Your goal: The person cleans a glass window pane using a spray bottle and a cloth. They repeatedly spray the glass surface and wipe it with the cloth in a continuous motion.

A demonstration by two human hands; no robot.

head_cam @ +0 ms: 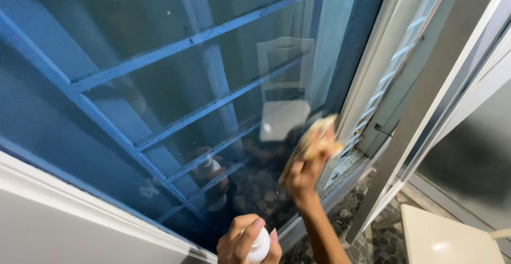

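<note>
Fingers (250, 231) of the left hand (246, 242) curl tightly around a small white bottle (259, 248), clenched on its neck at the bottom edge of the view, with one finger lying across the top of it; only the upper part of the bottle shows, and its lower body is cut off by the frame. Up and to the right of those fingers, the right hand (304, 174) is raised on an outstretched forearm, its fingers closed on a crumpled yellowish cloth (313, 139) and pressing it flat against the glass pane (159, 83) of a window. The cloth spreads out above the gripping fingers, reaching toward the white window frame (367, 77) that runs just to the right of it. Behind the glass, blue bars (186, 43) cross the pane at a slant, above and to the left of both hands. Dim reflections show in the pane: a white chair above the cloth, and a hand with a bottle just above the left hand's fingers. A white sill (80, 200) runs below the pane, left of the bottle. To the right of the right forearm, a patch of pebble-patterned floor (383, 242) lies beside the corner of a white chair (442, 237), well apart from both hands.
</note>
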